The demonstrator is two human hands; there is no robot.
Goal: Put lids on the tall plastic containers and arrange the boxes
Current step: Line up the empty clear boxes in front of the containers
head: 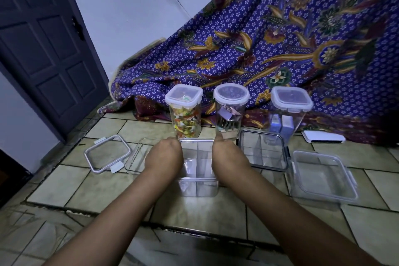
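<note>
three lidded tall containers stand in a far row on the tiled floor (112, 188): left container (185, 112) holds colourful pieces, middle container (230, 110) small clips, right container (288, 112) pale blue blocks. left hand (164, 156) and right hand (228, 157) grip the sides of a clear divided box (198, 170). a second divided box (264, 150) lies right of it, a lidded box (321, 177) near right, a loose lid (106, 153) at left.

Home interior: tiled floor (112, 188), panelled door (43, 49), batik cloth (280, 49).
</note>
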